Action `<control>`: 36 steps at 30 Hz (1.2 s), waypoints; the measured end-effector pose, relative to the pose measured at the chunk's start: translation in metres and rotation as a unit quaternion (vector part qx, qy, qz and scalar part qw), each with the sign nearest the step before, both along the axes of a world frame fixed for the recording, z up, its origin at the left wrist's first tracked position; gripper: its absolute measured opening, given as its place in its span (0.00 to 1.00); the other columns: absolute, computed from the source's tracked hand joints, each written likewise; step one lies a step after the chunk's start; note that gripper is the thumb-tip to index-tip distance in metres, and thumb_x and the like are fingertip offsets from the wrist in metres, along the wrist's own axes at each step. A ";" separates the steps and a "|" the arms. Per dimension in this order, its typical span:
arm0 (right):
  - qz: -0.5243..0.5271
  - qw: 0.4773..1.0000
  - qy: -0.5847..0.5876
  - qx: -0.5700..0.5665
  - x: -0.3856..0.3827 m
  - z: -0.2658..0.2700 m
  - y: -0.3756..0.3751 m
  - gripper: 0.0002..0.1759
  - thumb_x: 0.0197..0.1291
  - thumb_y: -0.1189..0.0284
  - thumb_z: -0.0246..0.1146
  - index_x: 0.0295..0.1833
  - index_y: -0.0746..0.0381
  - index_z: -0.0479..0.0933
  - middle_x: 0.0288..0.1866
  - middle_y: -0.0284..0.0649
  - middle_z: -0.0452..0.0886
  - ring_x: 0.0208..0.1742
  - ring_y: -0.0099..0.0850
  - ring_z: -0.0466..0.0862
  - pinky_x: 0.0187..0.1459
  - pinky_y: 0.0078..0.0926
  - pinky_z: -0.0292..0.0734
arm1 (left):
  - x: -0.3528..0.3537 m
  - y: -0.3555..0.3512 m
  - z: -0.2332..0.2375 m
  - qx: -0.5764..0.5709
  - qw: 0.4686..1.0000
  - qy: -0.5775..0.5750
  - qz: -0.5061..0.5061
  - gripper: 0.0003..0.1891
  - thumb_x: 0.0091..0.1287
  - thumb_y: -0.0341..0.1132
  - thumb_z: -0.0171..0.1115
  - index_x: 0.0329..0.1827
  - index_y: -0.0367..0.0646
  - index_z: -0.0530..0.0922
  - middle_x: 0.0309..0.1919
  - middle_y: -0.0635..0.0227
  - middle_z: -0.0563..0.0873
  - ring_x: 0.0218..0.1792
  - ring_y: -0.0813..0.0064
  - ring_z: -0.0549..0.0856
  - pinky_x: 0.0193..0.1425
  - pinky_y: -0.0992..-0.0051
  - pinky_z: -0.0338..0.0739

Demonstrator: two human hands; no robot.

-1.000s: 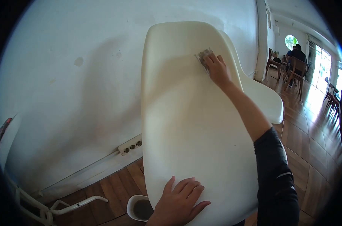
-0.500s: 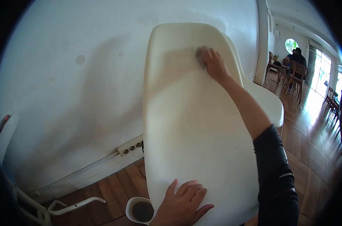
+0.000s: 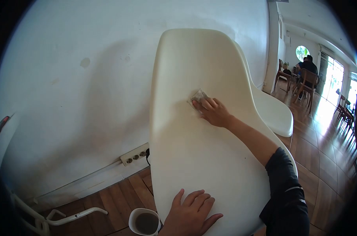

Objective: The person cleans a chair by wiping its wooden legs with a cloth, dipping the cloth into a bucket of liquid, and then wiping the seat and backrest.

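Observation:
A cream-white moulded chair (image 3: 202, 149) fills the middle of the view, its tall backrest near the wall. My right hand (image 3: 215, 112) presses a small greyish sponge (image 3: 198, 98) against the middle of the backrest, fingers closed over it. The sponge's exact make is hard to tell. Lower down, my left hand (image 3: 192, 212) lies on the seat with its fingers spread, holding nothing. Just left of it, on the floor beside the chair, stands a white container (image 3: 132, 222) of murky grey-brown liquid.
Behind the chair is a white wall (image 3: 84, 98) with a socket strip (image 3: 135, 154) low on it. White metal legs (image 3: 76, 216) stick out at lower left. Another white chair (image 3: 274, 112) stands close behind on the right. People (image 3: 309, 65) sit farther back among wooden chairs.
My right hand has moved the sponge down and slightly left, from the upper backrest to its middle. My left hand stays on the seat. The view has shifted slightly.

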State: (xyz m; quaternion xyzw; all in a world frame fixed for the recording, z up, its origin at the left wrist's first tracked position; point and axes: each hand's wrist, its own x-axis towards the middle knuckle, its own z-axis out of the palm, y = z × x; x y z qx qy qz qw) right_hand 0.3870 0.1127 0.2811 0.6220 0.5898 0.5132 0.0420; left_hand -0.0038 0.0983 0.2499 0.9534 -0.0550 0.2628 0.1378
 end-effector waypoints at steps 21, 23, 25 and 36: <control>-0.105 0.968 0.158 0.167 -0.019 0.063 0.030 0.48 0.61 0.39 0.48 0.77 0.53 0.42 0.80 0.30 0.40 0.79 0.36 0.40 0.68 0.71 0.36 | -0.003 -0.002 0.003 -0.008 0.999 0.035 -0.031 0.23 0.64 0.49 0.59 0.52 0.38 0.75 0.52 0.58 0.77 0.59 0.60 0.73 0.65 0.50 0.62; -0.136 0.968 0.140 0.159 -0.017 0.071 0.031 0.47 0.61 0.38 0.48 0.77 0.53 0.42 0.80 0.29 0.40 0.79 0.36 0.41 0.67 0.72 0.35 | -0.003 -0.002 0.003 -0.014 0.999 0.037 -0.035 0.23 0.65 0.49 0.59 0.52 0.38 0.75 0.52 0.57 0.77 0.59 0.60 0.73 0.66 0.50 0.61; -0.148 0.967 0.120 0.171 -0.013 0.086 0.036 0.46 0.62 0.39 0.45 0.77 0.53 0.42 0.80 0.28 0.39 0.79 0.35 0.40 0.67 0.73 0.35 | -0.003 -0.002 0.001 -0.013 0.999 0.037 -0.032 0.23 0.65 0.49 0.58 0.52 0.39 0.75 0.52 0.57 0.77 0.59 0.59 0.73 0.66 0.50 0.61; -0.149 0.950 0.174 0.212 -0.014 0.108 0.057 0.47 0.61 0.38 0.46 0.77 0.52 0.42 0.80 0.28 0.39 0.79 0.35 0.39 0.65 0.76 0.35 | -0.001 -0.003 0.000 -0.012 0.998 0.049 -0.028 0.23 0.66 0.50 0.56 0.53 0.39 0.74 0.53 0.57 0.77 0.60 0.59 0.72 0.67 0.49 0.59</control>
